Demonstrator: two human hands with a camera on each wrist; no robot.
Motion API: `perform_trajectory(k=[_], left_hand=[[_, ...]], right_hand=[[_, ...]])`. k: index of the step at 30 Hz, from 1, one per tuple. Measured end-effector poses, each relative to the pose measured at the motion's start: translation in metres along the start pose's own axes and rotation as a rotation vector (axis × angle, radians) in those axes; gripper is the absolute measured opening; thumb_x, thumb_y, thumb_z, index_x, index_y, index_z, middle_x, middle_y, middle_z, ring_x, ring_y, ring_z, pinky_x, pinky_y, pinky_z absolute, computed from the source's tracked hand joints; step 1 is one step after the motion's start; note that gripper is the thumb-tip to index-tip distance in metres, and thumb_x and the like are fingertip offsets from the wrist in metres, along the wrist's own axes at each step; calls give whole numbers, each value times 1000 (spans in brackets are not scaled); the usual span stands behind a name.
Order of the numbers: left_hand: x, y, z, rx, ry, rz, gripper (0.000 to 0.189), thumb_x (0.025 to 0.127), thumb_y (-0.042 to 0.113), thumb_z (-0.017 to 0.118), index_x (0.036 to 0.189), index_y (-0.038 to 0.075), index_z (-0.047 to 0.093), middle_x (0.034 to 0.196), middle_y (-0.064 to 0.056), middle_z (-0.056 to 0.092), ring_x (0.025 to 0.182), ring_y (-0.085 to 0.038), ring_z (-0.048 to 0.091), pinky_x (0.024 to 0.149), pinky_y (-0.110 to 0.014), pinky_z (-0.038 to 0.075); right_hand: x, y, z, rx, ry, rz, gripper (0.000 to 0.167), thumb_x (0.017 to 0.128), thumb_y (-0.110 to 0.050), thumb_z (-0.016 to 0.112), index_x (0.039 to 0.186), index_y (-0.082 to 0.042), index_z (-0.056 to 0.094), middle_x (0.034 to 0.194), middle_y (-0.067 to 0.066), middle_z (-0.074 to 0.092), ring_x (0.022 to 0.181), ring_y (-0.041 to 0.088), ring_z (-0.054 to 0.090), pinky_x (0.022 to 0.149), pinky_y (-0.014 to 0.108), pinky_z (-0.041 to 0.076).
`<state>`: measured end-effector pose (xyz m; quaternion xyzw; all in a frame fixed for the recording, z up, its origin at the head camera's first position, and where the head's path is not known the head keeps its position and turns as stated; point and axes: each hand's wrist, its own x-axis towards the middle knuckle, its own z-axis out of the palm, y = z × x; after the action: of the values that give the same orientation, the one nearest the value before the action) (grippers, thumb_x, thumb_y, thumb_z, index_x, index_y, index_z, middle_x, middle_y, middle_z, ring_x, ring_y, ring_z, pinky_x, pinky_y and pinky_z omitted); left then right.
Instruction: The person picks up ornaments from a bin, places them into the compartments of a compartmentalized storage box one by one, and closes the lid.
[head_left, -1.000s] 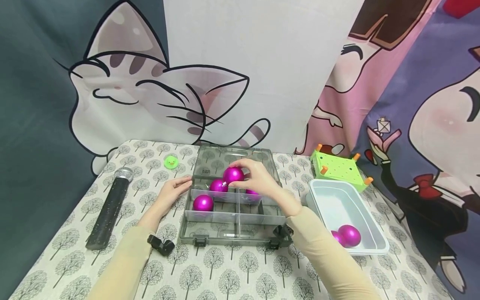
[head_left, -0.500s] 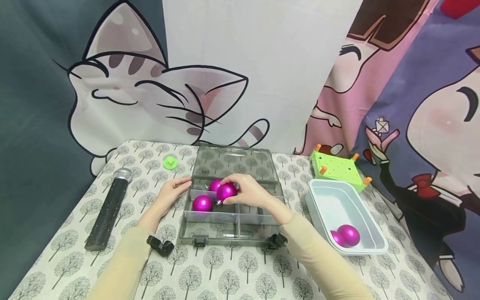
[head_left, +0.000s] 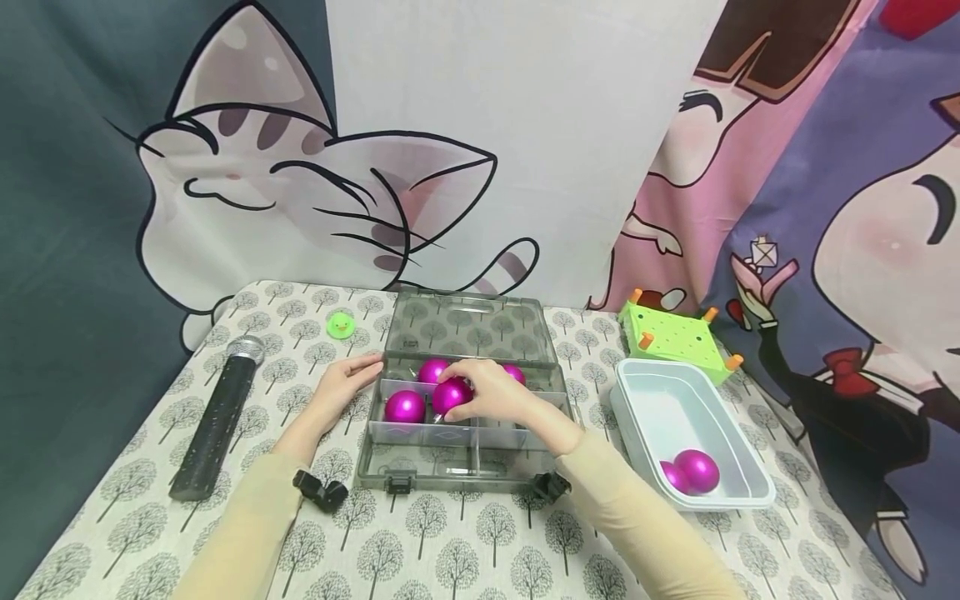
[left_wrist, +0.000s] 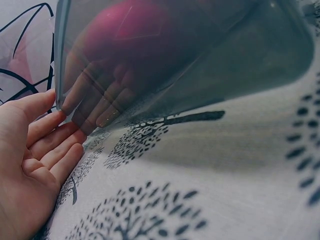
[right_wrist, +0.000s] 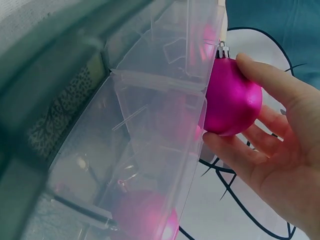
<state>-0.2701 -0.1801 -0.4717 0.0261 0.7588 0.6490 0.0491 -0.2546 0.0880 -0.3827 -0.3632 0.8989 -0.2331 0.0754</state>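
Compartment box (head_left: 502, 484), middle row — magenta bauble (head_left: 452, 398) is pinched by right hand (head_left: 497, 392); left side — touched by loose-fingered left hand (head_left: 341, 390).

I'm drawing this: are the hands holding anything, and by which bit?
The right hand pinches a shiny pink ball by its round sides, not its silver cap. The left hand holds nothing; its fingertips touch the side of the box.

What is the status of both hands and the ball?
Left hand at box, left side. Right hand holds pink ball at middle-left compartment. Second ball there, beside it.
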Motion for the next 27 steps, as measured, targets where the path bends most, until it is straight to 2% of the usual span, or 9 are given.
perform_trajectory(k=[2,6,9,16,19,23,26,27], left_hand=[[0,0,0,1,-1,-2,50,99,19,58,140,-7,46,151,-24,38,144,-39,33,121,-48,26],[9,-16,-1,-4,6,1,53,98,24,59,141,-3,46,152,-21,39,143,-36,35,120,-45,29],[9,-16,-1,-3,6,0,53,98,24,59,141,-3,46,152,-21,39,142,-36,37,119,-45,31],[8,-15,-1,3,3,15,51,99,23,58,141,-4,45,152,-22,38,143,-37,35,120,-47,27],[8,-16,-1,11,9,18,51,98,24,59,140,-3,47,152,-21,39,143,-36,35,121,-47,27],[8,-17,-1,27,15,24,51,98,24,59,139,-3,48,151,-21,41,143,-36,36,121,-47,27],[9,-17,-1,23,11,23,50,98,23,59,139,-3,48,149,-22,43,140,-37,39,119,-47,30],[9,-17,0,20,10,21,50,98,23,59,139,-3,48,148,-22,44,139,-37,41,119,-47,31]], right_hand=[[0,-1,0,0,-1,12,52,74,-21,84,120,-6,65,123,9,67,112,24,62,96,39,53],[0,-3,-1,-8,-2,31,52,74,-22,84,120,-7,65,125,9,67,114,25,61,97,41,53],[0,-5,-1,-20,-3,37,51,74,-23,85,119,-8,65,125,9,67,114,25,61,98,42,53],[1,-3,0,-25,-8,35,50,73,-23,85,117,-9,66,119,8,69,110,24,63,96,38,54],[2,-2,0,-6,-22,36,49,74,-21,85,117,-6,66,118,11,69,108,27,64,94,40,54],[2,-2,1,7,-34,41,48,76,-17,83,118,-4,65,117,14,69,96,29,66,88,39,54],[1,-1,1,-3,-35,39,45,78,-15,81,119,-4,65,116,14,69,83,25,66,82,34,55],[1,-1,1,-3,-33,37,44,79,-14,80,119,-3,65,116,14,70,82,25,66,81,33,55]])
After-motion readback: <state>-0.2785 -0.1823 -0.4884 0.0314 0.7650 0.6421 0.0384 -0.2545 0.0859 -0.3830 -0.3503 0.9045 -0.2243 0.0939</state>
